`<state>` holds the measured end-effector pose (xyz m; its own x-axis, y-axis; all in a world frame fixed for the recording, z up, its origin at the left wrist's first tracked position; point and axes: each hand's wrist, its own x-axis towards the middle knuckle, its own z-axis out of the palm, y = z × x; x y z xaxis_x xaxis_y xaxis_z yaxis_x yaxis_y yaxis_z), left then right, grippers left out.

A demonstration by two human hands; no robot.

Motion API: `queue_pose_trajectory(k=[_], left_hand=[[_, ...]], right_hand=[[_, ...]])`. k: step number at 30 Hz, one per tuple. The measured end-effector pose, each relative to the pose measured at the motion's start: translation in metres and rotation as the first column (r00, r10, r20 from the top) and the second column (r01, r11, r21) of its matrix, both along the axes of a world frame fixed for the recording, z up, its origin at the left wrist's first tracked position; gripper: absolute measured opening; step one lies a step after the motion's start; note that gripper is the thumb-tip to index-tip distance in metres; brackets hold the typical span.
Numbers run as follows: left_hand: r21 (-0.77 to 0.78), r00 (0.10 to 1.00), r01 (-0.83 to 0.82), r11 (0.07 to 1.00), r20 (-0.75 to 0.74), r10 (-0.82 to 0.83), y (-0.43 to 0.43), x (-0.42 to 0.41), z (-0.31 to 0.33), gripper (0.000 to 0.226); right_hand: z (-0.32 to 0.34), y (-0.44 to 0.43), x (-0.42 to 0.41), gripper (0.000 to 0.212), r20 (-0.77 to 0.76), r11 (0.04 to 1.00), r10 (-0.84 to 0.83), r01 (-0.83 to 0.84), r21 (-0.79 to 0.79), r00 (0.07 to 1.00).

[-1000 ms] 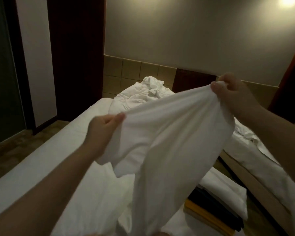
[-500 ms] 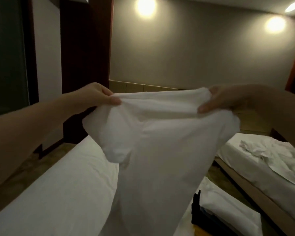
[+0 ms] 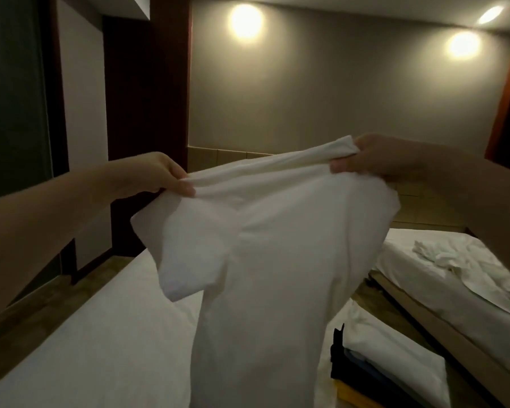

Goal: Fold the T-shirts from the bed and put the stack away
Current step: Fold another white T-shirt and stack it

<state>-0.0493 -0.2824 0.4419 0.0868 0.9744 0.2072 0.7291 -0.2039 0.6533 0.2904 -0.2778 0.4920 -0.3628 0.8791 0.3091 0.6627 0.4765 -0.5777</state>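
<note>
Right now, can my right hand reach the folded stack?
Probably not yet: the right hand grips the held-up white T-shirt. Freed, its way down to the folded stack looks open.

Two hands (image 3: 155, 178) (image 3: 379, 160), two beds (image 3: 86, 348) (image 3: 465, 290) (one T-shirt (image 3: 265, 275))

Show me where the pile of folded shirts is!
In the head view, the pile of folded shirts sits low on the right, on the near bed, just right of the white T-shirt held up in the air.
</note>
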Motion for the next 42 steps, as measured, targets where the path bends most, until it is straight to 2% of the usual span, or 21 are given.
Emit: queue_pose_trajectory(k=[1,3,4,5,7,8,9,12,13,16,19,22,24,25,27,30,33,36,39,42], left_hand=[[0.09,0.993,-0.077,0.993,-0.085,0.085,-0.003,0.007,0.0,0.03],[0.346,0.952,-0.134,0.928,-0.216,0.218,-0.007,0.021,-0.003,0.032],[0.408,0.943,-0.119,0.905,-0.239,0.231,-0.011,0.027,-0.005,0.033],[0.408,0.939,-0.103,0.907,-0.261,0.224,-0.014,0.032,-0.008,0.032],[0.281,0.957,-0.046,0.959,-0.264,0.123,-0.019,0.028,-0.013,0.024],[0.201,0.973,0.007,0.979,-0.225,0.04,-0.021,0.022,-0.015,0.02],[0.145,0.986,0.062,0.988,-0.164,-0.038,-0.023,0.015,-0.017,0.03],[0.029,0.965,0.213,0.977,0.15,-0.215,-0.021,-0.006,-0.014,0.087],[-0.01,0.947,0.267,0.964,0.187,-0.26,-0.02,-0.009,-0.012,0.094],[-0.134,0.942,0.329,0.935,0.118,-0.315,-0.012,-0.008,-0.011,0.094],[-0.272,0.954,0.28,0.921,0.182,-0.236,0.016,-0.007,-0.028,0.079],[-0.422,0.971,0.155,0.893,0.23,-0.06,0.064,-0.004,-0.066,0.037],[-0.447,0.967,0.061,0.892,0.247,0.057,0.104,0.004,-0.1,0.024],[-0.43,0.967,0.02,0.903,0.238,0.092,0.126,0.009,-0.116,0.019],[-0.317,0.973,-0.064,0.946,0.189,0.13,0.171,0.021,-0.13,0.01],[0.005,0.972,-0.126,0.992,0.202,0.122,0.245,0.032,-0.098,0.013],[0.268,0.966,-0.17,0.948,0.238,0.106,0.295,0.031,-0.029,0.016],[0.474,0.982,-0.177,0.863,0.146,0.121,0.315,0.027,0.02,0.015],[0.561,0.985,-0.161,0.812,0.042,0.166,0.303,0.021,0.031,0.019],[0.54,0.98,-0.11,0.834,-0.083,0.183,0.267,0.015,0.008,0.026]], right_hand=[[0.0,-0.003,0.002,0.007,-0.032,1.0,0.015,-0.015,0.012,0.999],[-0.001,-0.002,0.009,0.008,-0.153,0.997,0.006,0.006,0.079,0.988],[-0.005,0.0,0.012,0.005,-0.189,0.997,-0.003,0.017,0.077,0.982],[-0.01,0.002,0.012,0.003,-0.149,0.999,-0.015,0.02,0.035,0.989],[-0.021,0.004,0.011,0.01,0.037,0.995,0.012,-0.009,-0.095,0.999],[-0.023,0.002,0.012,0.013,0.047,0.993,0.036,-0.03,-0.116,0.998],[-0.022,0.001,0.016,0.023,0.008,0.991,0.059,-0.057,-0.118,0.998],[-0.015,-0.004,0.031,0.083,-0.117,0.971,0.138,-0.158,-0.178,0.984],[-0.015,-0.005,0.034,0.09,-0.125,0.956,0.168,-0.192,-0.221,0.978],[-0.023,0.006,0.035,0.082,-0.187,0.909,0.21,-0.263,-0.325,0.959],[-0.038,0.034,0.027,0.083,-0.213,0.91,0.147,-0.216,-0.353,0.966],[-0.067,0.086,0.015,0.047,-0.078,0.913,0.002,-0.033,-0.406,0.997],[-0.098,0.13,0.001,0.038,0.022,0.931,-0.155,0.154,-0.332,0.988],[-0.112,0.153,-0.005,0.041,0.042,0.931,-0.227,0.23,-0.285,0.973],[-0.125,0.193,-0.014,0.044,-0.019,0.929,-0.329,0.32,-0.188,0.944],[-0.086,0.249,-0.012,0.036,-0.197,0.94,-0.332,0.341,0.015,0.923],[-0.013,0.287,-0.012,0.033,-0.264,0.904,-0.287,0.351,0.243,0.921],[0.03,0.301,-0.018,0.032,-0.282,0.819,-0.251,0.359,0.448,0.926],[0.033,0.285,-0.024,0.031,-0.32,0.769,-0.234,0.376,0.517,0.918],[0.006,0.246,-0.025,0.031,-0.199,0.802,-0.24,0.31,0.51,0.95]])
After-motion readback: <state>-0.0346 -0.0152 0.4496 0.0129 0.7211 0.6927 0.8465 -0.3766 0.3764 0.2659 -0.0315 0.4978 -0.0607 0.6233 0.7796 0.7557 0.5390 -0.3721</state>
